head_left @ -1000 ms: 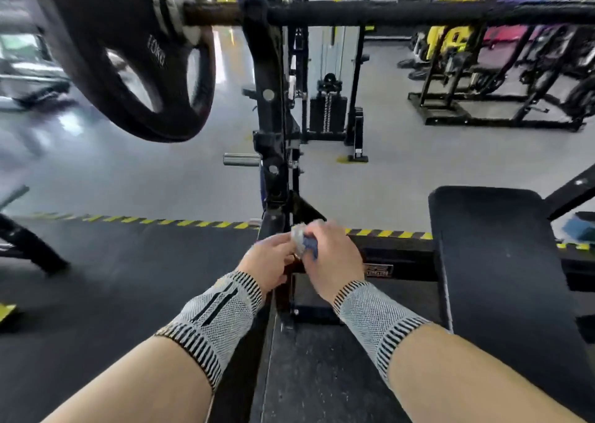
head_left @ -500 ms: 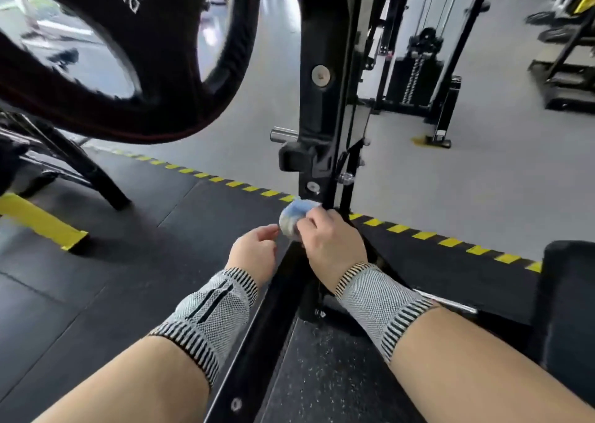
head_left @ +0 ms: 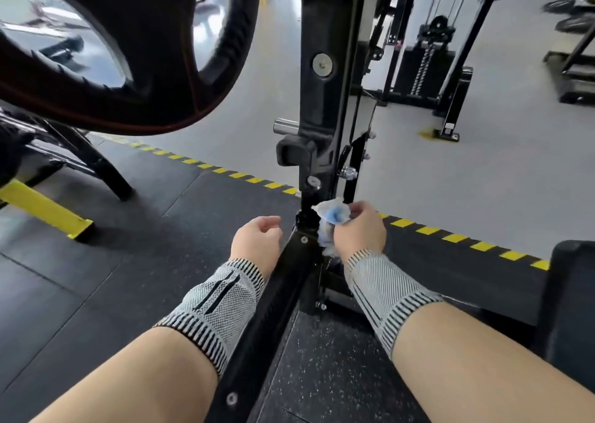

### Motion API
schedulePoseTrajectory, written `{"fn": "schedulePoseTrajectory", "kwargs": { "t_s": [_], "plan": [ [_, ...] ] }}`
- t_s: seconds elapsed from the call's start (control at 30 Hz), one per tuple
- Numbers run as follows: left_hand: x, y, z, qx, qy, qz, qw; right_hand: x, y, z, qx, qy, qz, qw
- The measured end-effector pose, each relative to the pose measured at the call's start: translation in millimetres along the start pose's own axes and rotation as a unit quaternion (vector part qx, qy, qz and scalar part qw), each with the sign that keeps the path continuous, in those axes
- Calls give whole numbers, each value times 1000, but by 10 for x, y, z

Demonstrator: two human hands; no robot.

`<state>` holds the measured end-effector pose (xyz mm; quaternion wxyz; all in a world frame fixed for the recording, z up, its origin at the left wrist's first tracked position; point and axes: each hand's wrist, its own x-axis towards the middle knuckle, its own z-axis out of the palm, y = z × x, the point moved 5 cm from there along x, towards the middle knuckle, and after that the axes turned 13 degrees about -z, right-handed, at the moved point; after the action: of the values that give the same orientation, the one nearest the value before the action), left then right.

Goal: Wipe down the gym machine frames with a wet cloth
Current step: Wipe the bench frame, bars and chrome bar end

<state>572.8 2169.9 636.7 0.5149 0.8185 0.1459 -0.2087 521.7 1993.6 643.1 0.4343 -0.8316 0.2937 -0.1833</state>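
I am watching the left hand [head_left: 257,239] coming away from the cloth: half a second ago its fingers were almost touching the wad, and now it is hanging just left of the upright post [head_left: 322,107], fingers loosely curled and holding nothing. The right hand [head_left: 359,229] is alone in pinching the wet cloth [head_left: 331,218], a crumpled white-and-blue wad, and is pressing it against the foot of the upright post, just below the lower bolt. I am reading this as the folding being over and one-handed wiping starting at the post's base. The base rail [head_left: 267,319] is running from near me up to the foot of the post, its long axis pointing away and slightly right; the post is rising from there, long axis vertical. Left of the post, above, the weight plate [head_left: 154,78] is hanging.
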Motion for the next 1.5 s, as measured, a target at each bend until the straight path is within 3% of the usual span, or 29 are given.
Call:
{"fn": "schedulePoseTrajectory", "kwargs": {
  "t_s": [0.13, 0.23, 0.4, 0.5, 0.6, 0.67, 0.8, 0.83, 0.9, 0.97, 1.03, 1.1, 1.2, 1.27, 1.43, 1.5],
  "plan": [
    [-79, 76, 6, 32, 4, 9, 999, -430, -129, 136, 53, -33, -104, 993],
    [-154, 231, -14, 43, -42, 44, 997, -404, -274, 103, 68, 17, -125, 990],
    [-18, 617, -142, 14, 139, 69, 988, -266, -164, -45, 8, 14, -141, 990],
    [28, 670, 183, 99, 69, 80, 990, -241, -70, -87, -9, 7, -127, 992],
    [4, 504, 161, 103, 27, 91, 990, -239, -59, -108, -15, 8, -129, 992],
    [-102, 506, 14, 74, 29, 116, 990, -237, -92, -141, -12, 8, -127, 992],
    [-411, 791, -120, -110, 116, 167, 973, -203, -198, -215, 3, 11, -124, 992],
    [-464, 810, -56, -121, 116, 149, 974, -196, -231, -233, 4, 9, -129, 992],
    [-542, 766, 120, -44, 97, 124, 987, -185, -266, -272, 9, 7, -138, 990],
    [-601, 675, 291, 60, 46, 141, 987, -207, -249, -273, 64, -5, -124, 990],
    [-629, 652, 330, 56, 15, 147, 987, -277, -235, -247, 203, -37, -91, 974],
    [-602, 638, 288, 4, -6, 114, 993, -297, -296, -255, 263, -52, -102, 958],
    [-531, 619, 169, -80, -4, 76, 994, -126, -509, -454, 171, 35, -169, 970],
    [-471, 626, 98, -76, 29, 90, 993, -1, -670, -547, 104, 94, -192, 971],
    [-559, 534, 106, 7, 46, 103, 994, -132, -493, -292, -82, -60, -191, 976],
    [-694, 503, 147, 34, 23, 114, 993, -312, -358, -430, -71, -36, -158, 984]
  ]
}}
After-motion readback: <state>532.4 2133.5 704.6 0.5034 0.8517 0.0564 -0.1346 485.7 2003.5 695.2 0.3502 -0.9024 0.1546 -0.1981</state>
